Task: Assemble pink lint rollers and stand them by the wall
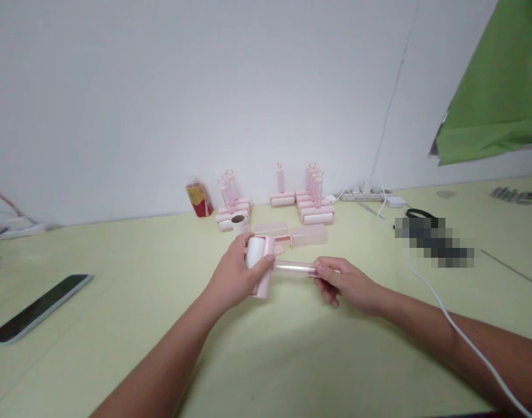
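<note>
A pink lint roller (pixel 261 281) with a white paper roll is held sideways above the table. My left hand (pixel 237 270) wraps round its head, thumb across the pink holder. From the head a clear pinkish handle (pixel 294 266) runs to the right. My right hand (pixel 342 281) pinches the far end of that handle between thumb and fingers. Just beyond the hands lie a clear pink cover (pixel 308 235) and another translucent cover (pixel 270 229). A loose white paper roll (pixel 238 223) with a brown core stands next to them.
Several finished-looking lint rollers (pixel 317 217) stand at the back right, others (pixel 231 209) at the back left. A red-and-yellow bottle (pixel 199 197) stands near the wall. A phone (pixel 39 307) lies left. A white cable (pixel 449 319) crosses over my right forearm, and a power strip (pixel 365 196) lies behind.
</note>
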`<state>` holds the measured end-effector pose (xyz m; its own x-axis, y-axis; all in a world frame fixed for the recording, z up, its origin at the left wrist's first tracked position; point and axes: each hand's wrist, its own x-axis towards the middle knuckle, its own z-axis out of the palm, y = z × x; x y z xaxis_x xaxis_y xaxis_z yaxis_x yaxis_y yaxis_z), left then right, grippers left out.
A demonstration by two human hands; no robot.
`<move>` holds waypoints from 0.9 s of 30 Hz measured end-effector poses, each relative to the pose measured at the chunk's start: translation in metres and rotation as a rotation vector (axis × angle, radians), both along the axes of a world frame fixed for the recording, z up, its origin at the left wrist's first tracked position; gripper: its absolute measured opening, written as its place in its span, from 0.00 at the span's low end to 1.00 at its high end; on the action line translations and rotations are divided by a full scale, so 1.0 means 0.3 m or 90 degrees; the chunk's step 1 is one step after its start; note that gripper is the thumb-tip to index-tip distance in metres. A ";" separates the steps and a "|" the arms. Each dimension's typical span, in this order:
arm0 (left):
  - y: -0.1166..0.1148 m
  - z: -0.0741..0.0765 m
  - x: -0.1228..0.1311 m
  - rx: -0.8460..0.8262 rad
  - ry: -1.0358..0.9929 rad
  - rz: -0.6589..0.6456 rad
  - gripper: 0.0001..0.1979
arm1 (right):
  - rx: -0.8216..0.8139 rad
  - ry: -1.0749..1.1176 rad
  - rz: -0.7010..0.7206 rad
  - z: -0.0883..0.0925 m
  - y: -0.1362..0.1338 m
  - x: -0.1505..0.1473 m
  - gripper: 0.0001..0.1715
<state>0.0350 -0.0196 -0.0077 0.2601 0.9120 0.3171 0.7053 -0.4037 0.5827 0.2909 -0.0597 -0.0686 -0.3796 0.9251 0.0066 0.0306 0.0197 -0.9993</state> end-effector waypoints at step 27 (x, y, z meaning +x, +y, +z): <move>0.404 0.060 0.479 -0.066 0.248 -0.313 0.21 | -0.194 0.032 0.295 -0.029 0.049 0.039 0.20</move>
<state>0.1786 0.1016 0.0103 0.7353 0.6771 0.0311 0.6195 -0.6900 0.3743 0.3027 -0.0451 -0.0772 -0.7530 0.6246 -0.2071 0.0399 -0.2708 -0.9618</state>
